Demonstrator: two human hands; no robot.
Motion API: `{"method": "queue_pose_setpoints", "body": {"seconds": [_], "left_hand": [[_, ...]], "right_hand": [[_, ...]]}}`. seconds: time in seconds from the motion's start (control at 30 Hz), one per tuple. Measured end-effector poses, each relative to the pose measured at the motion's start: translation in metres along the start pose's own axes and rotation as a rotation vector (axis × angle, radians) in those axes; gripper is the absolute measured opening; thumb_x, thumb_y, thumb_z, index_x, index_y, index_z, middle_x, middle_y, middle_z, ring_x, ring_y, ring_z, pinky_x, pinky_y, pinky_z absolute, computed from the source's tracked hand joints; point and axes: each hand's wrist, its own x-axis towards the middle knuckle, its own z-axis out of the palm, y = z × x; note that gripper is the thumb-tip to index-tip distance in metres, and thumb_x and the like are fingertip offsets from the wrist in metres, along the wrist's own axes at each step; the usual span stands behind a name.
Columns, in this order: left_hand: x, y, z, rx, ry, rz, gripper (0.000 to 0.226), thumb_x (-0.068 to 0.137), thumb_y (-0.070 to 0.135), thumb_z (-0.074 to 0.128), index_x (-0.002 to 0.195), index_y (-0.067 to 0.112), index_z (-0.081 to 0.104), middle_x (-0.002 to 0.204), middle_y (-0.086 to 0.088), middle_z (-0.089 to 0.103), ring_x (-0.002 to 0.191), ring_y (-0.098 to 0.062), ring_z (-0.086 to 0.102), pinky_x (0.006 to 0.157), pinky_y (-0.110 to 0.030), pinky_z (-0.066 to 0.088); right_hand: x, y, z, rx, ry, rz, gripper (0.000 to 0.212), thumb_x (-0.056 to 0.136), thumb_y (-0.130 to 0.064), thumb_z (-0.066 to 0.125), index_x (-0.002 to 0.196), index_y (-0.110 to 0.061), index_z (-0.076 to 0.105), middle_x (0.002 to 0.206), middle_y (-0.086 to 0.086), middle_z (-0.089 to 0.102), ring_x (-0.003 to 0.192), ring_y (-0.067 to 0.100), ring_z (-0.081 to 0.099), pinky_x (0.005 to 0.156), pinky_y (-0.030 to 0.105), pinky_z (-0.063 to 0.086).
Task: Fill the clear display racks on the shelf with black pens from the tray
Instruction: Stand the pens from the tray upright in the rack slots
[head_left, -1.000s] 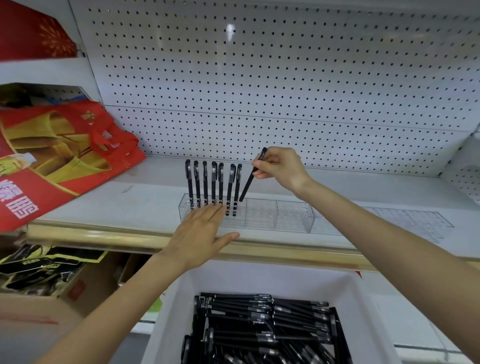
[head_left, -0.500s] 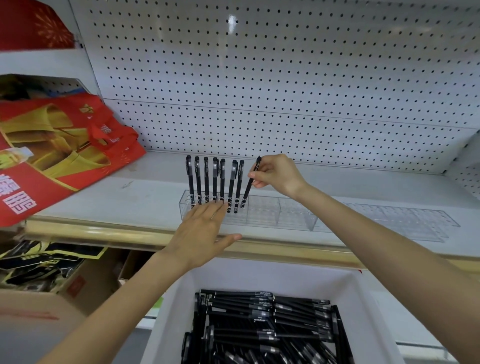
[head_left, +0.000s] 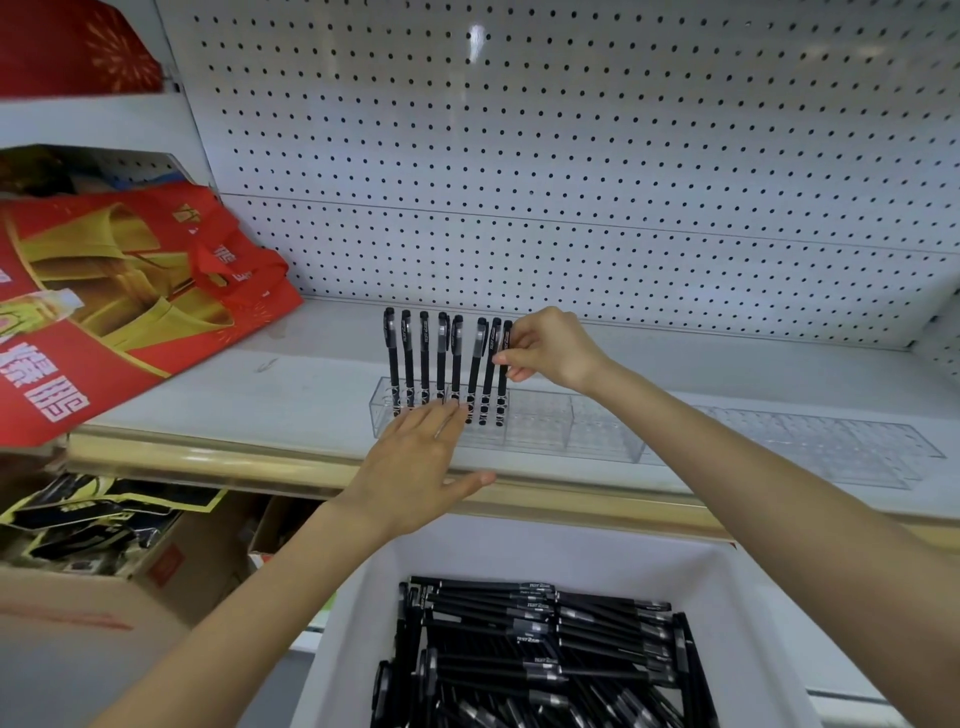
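Pen (head_left: 503, 374) now upright in rack (head_left: 540, 426); right hand (head_left: 550, 345) pinching it.

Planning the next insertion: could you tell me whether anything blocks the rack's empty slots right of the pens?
Nothing visible does. The rack is free right of the pens; the right hand pinches the last pen, and the left hand rests on its left front.

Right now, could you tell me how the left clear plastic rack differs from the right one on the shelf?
The left clear plastic rack holds eight upright black pens at its left end; the right clear plastic rack holds none. The left hand rests on the left rack; nothing touches the right rack. Both are transparent and sit on the white shelf.
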Motion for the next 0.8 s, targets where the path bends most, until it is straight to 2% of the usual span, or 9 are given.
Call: {"method": "queue_pose_setpoints", "body": {"seconds": [0.1, 0.17, 0.23, 0.3, 0.4, 0.47, 0.53, 0.67, 0.8], "left_hand": [[-0.001, 0.000, -0.001, -0.010, -0.001, 0.002, 0.108, 0.070, 0.082, 0.002, 0.154, 0.015, 0.014, 0.160, -0.003, 0.016, 0.147, -0.018, 0.010, 0.121, -0.034, 0.007], [-0.001, 0.000, -0.002, -0.004, -0.011, 0.004, 0.106, 0.071, 0.080, 0.001, 0.154, 0.015, 0.012, 0.160, -0.003, 0.014, 0.147, -0.018, 0.009, 0.121, -0.033, 0.005], [-0.002, 0.003, -0.004, -0.025, -0.018, -0.007, 0.099, 0.079, 0.079, 0.012, 0.154, 0.014, 0.012, 0.160, -0.004, 0.012, 0.147, -0.018, 0.007, 0.121, -0.033, 0.004], [-0.003, 0.005, -0.004, -0.056, 0.003, -0.014, 0.085, 0.091, 0.068, 0.026, 0.153, 0.013, 0.012, 0.161, -0.007, 0.009, 0.148, -0.018, 0.005, 0.121, -0.034, 0.000], [-0.017, 0.012, -0.002, -0.074, 0.092, 0.024, 0.081, 0.092, 0.064, 0.025, 0.152, 0.009, 0.019, 0.160, -0.009, 0.013, 0.148, -0.020, 0.008, 0.120, -0.035, -0.002], [-0.036, 0.020, 0.003, -0.111, 0.072, 0.058, 0.079, 0.092, 0.062, 0.027, 0.151, 0.011, 0.020, 0.160, -0.006, 0.013, 0.148, -0.018, 0.007, 0.120, -0.035, -0.002], [-0.059, 0.025, 0.012, -0.117, 0.036, 0.076, 0.080, 0.091, 0.066, 0.022, 0.152, 0.013, 0.021, 0.160, -0.004, 0.014, 0.148, -0.016, 0.007, 0.120, -0.034, -0.002], [-0.102, 0.020, 0.035, -0.103, -0.028, 0.020, 0.087, 0.086, 0.069, 0.012, 0.149, 0.012, 0.029, 0.157, -0.008, 0.026, 0.146, -0.021, 0.019, 0.120, -0.039, 0.006], [-0.140, 0.013, 0.055, -0.077, -0.052, -0.061, 0.083, 0.088, 0.068, 0.014, 0.147, 0.012, 0.033, 0.153, -0.010, 0.033, 0.145, -0.023, 0.022, 0.118, -0.043, 0.010]], "right_hand": [[0.001, 0.001, -0.001, 0.008, 0.003, 0.013, 0.015, 0.082, -0.011, 0.075, 0.077, -0.006, 0.062, 0.066, 0.006, 0.067, 0.052, -0.001, 0.065, 0.056, 0.012, 0.052], [-0.002, 0.002, -0.002, 0.000, -0.013, 0.043, 0.016, 0.080, -0.013, 0.076, 0.087, -0.003, 0.064, 0.071, 0.009, 0.068, 0.051, 0.000, 0.065, 0.059, 0.012, 0.053], [-0.009, 0.004, -0.004, -0.018, -0.031, 0.082, 0.028, 0.080, -0.014, 0.077, 0.101, 0.001, 0.065, 0.074, 0.007, 0.067, 0.052, 0.000, 0.064, 0.061, 0.012, 0.054], [-0.024, 0.004, -0.006, -0.034, -0.014, 0.091, 0.030, 0.082, -0.016, 0.075, 0.104, 0.000, 0.064, 0.076, 0.006, 0.068, 0.053, 0.001, 0.065, 0.063, 0.012, 0.054], [-0.065, 0.005, -0.002, 0.015, 0.059, 0.052, 0.021, 0.082, -0.014, 0.074, 0.097, -0.005, 0.063, 0.081, 0.010, 0.066, 0.061, 0.015, 0.068, 0.068, 0.019, 0.057], [-0.101, 0.011, 0.007, 0.064, 0.041, 0.034, 0.018, 0.082, -0.011, 0.074, 0.097, -0.007, 0.065, 0.080, 0.008, 0.065, 0.067, 0.022, 0.069, 0.070, 0.025, 0.059], [-0.136, 0.021, 0.020, 0.044, -0.040, 0.027, 0.020, 0.081, -0.012, 0.075, 0.099, -0.007, 0.067, 0.083, 0.002, 0.066, 0.076, 0.021, 0.070, 0.073, 0.027, 0.058], [-0.185, 0.050, 0.057, -0.122, -0.269, 0.034, 0.027, 0.084, -0.020, 0.073, 0.107, -0.008, 0.069, 0.103, 0.003, 0.070, 0.085, 0.011, 0.066, 0.076, 0.014, 0.049], [-0.202, 0.084, 0.092, -0.159, -0.509, 0.169, 0.040, 0.085, -0.034, 0.070, 0.119, -0.012, 0.063, 0.118, 0.001, 0.064, 0.103, 0.013, 0.062, 0.088, 0.022, 0.048]]}}
